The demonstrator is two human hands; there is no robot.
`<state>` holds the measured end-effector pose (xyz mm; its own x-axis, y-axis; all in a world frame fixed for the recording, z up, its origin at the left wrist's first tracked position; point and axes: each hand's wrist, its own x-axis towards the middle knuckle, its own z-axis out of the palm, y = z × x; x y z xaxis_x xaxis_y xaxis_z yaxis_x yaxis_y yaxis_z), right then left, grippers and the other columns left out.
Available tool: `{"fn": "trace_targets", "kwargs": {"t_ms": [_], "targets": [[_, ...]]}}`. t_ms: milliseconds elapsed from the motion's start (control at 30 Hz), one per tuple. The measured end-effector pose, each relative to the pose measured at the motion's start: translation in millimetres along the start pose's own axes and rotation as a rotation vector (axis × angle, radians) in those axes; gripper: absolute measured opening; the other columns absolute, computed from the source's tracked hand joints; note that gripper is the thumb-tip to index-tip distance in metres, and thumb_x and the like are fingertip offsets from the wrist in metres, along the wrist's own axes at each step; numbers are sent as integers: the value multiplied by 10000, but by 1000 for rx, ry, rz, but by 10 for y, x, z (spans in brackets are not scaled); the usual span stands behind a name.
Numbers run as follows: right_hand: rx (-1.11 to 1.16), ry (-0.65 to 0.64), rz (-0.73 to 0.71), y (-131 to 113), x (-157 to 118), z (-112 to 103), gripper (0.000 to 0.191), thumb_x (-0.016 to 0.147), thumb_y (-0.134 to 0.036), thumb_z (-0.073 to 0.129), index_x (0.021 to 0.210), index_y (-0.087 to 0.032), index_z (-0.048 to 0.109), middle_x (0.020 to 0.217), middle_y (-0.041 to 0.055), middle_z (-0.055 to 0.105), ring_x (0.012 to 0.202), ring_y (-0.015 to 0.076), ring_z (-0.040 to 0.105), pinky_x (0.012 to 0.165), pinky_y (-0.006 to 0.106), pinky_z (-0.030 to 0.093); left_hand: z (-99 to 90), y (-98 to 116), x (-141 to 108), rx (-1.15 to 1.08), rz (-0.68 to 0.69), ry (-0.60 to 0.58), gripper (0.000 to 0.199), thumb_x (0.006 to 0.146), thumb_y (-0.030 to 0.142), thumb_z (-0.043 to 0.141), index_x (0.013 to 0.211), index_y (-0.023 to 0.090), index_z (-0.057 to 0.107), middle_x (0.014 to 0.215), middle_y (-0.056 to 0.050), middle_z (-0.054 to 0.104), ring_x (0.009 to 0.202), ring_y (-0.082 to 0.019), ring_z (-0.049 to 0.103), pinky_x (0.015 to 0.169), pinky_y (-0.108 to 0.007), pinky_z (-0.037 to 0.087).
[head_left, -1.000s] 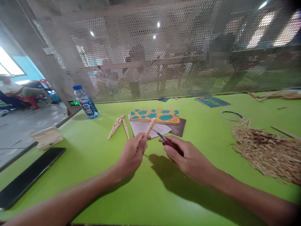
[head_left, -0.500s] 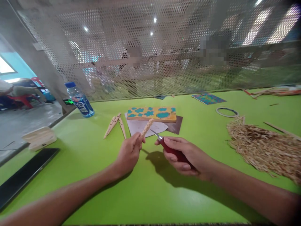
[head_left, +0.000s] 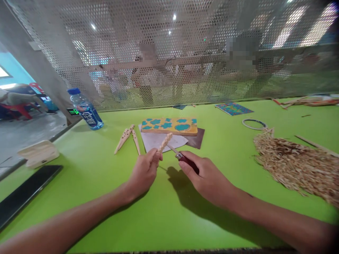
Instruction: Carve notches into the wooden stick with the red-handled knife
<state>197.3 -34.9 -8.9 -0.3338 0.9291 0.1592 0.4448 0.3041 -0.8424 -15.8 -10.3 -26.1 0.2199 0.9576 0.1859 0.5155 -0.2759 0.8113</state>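
Left hand [head_left: 144,173] around carved wooden stick [head_left: 165,142]

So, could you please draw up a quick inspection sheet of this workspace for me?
Surface: bright green table, shadows falling under the hands.
Job's things: carved pale wooden stick; dark-red-handled steel knife, its blade close to the stick.
Clutter: two carved pale wooden pieces; yellow-and-teal painted board; heap of pale wooden shavings; clear plastic water bottle with a blue cap; flat black slab device.
Hands: left hand grips the stick; right hand grips the knife.
Cables: nothing seen.
Surroundings: perforated metal screen, with people visible behind it.
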Motion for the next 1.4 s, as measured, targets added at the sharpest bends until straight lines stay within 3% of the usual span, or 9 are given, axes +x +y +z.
{"fn": "trace_targets", "kwargs": {"t_ms": [167,333,433,567,700,767,833,1000,1400], "targets": [[574,-259,294,-33,-13,-57,308,1001,-533,526,1073,-236,567,591,-90,455,350,67,299,320,208,230,-12,-2,-31,-20,16,-11,381,1043,472,347,812,198,478,602,58,381,502,-103,351,491,-237,261],[861,-377,399,-62,26,-160,328,988,-518,558,1184,-257,591,623,-91,467,351,47,226,295,183,155,-21,-47,-48,-101,18,-18,420,1045,523,336,806,202,462,599,74,334,481,-89,293,476,-232,229],[692,-318,348,-80,36,-145,336,997,-538,525,1159,-251,593,620,-84,454,375,67,258,325,209,183,-19,-51,-40,-88,12,1,417,1048,522,331,826,200,476,591,75,335,478,-93,304,484,-238,231],[42,-46,50,-85,18,-82,248,1026,-422,498,974,-210,614,693,-14,553,569,124,457,533,265,340,-5,-5,-24,53,39,54,363,1050,439,346,840,192,509,578,63,377,497,-111,360,516,-253,254],[-301,17,-7,-75,-7,-23,190,1031,-326,447,1005,-203,589,737,26,624,571,148,456,569,311,277,8,56,-16,198,65,85,332,1038,368,370,817,184,534,561,56,402,509,-121,373,538,-263,268],[-265,17,-3,-82,-12,-9,182,1030,-325,450,972,-204,573,757,31,622,593,150,469,577,307,291,6,71,-17,213,72,80,335,1037,360,367,794,187,521,569,52,412,519,-122,378,542,-262,275],[-83,-8,18,-94,-8,-11,212,1031,-357,469,909,-209,559,739,11,585,601,136,479,574,284,333,-2,72,-19,213,73,72,340,1037,360,359,779,192,502,575,50,414,524,-122,381,541,-260,277],[474,-215,218,-49,33,-44,267,1014,-479,515,1007,-217,565,594,-88,432,370,66,338,352,213,266,-27,42,-15,139,31,40,379,1038,425,353,755,203,473,571,48,408,519,-123,385,522,-255,278],[692,-272,262,138,163,-75,373,960,-502,621,1172,-196,615,586,-101,470,324,32,306,282,148,197,-31,-20,50,-73,-98,-23,435,1025,536,381,740,211,429,586,65,330,483,-97,309,458,-223,240]]}}
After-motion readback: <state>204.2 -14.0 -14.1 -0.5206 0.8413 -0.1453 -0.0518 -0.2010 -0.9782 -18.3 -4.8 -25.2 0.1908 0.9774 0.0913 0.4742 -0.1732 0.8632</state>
